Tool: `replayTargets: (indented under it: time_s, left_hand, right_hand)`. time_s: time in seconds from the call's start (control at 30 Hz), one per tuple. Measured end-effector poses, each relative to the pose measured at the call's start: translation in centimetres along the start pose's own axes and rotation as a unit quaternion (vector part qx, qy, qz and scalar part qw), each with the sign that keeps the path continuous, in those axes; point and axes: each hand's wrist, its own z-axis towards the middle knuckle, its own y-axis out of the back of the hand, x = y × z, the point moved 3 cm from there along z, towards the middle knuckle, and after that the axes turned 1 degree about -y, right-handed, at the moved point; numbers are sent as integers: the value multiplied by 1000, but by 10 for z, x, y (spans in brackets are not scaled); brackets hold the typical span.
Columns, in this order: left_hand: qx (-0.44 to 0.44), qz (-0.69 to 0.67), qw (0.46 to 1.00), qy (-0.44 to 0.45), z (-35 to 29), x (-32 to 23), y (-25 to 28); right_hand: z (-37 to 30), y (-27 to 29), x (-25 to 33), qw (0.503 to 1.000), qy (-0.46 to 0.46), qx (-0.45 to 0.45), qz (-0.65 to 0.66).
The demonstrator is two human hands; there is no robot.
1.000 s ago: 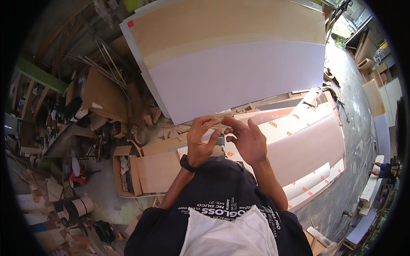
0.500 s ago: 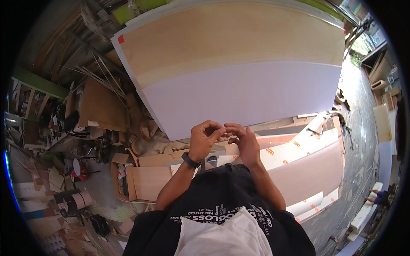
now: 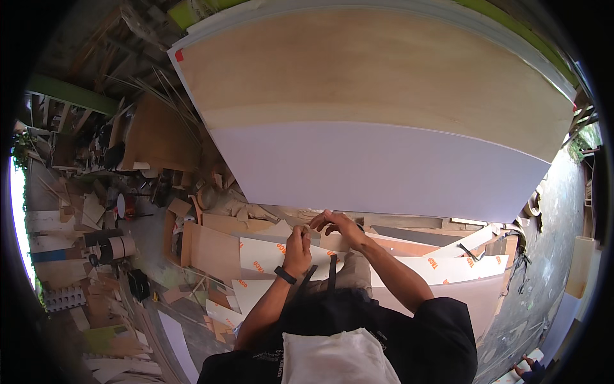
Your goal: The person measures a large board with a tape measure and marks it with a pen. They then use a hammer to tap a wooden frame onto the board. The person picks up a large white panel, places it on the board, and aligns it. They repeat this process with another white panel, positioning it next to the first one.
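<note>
You've got two hands: left hand (image 3: pixel 297 253) at six, right hand (image 3: pixel 341 228) at five. One wristband (image 3: pixel 285 275), six. Two red patches (image 3: pixel 179 56), ten-thirty and two. One co-worker (image 3: pixel 534 374), four. One open box (image 3: pixel 186 244), eight. Two dark strips (image 3: pixel 332 275), six.

On the right, a grey floor (image 3: pixel 543 275) is brightened by daylight (image 3: pixel 590 136) near the upper corner. The view's left edge is washed by white light (image 3: pixel 18 221), fringed with green leaves (image 3: pixel 22 150). A green beam (image 3: pixel 70 93) is seen at upper left. Below it, wood scraps (image 3: pixel 94 208) are strewn about, and thin sticks (image 3: pixel 174 93) are gathered beside a brown panel (image 3: pixel 160 134).
</note>
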Motion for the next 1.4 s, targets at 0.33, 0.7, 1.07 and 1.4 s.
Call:
replayTargets:
  time_s: [0.33, 0.7, 1.07, 1.4]
  left_hand:
    - [-189, -55, 909, 368, -201, 198, 14]
    - [-44, 60, 844, 531, -442, 157, 33]
    - [-135, -77, 751, 642, -380, 154, 10]
    - [-127, -78, 864, 481, -238, 160, -6]
  right_hand:
    - [118, 358, -49, 715, -91, -358, -593]
    - [167, 440, -35, 567, -109, -380, -722]
    - [155, 434, -27, 532, -23, -370, -761]
    - [62, 393, -40, 636, 67, -287, -713]
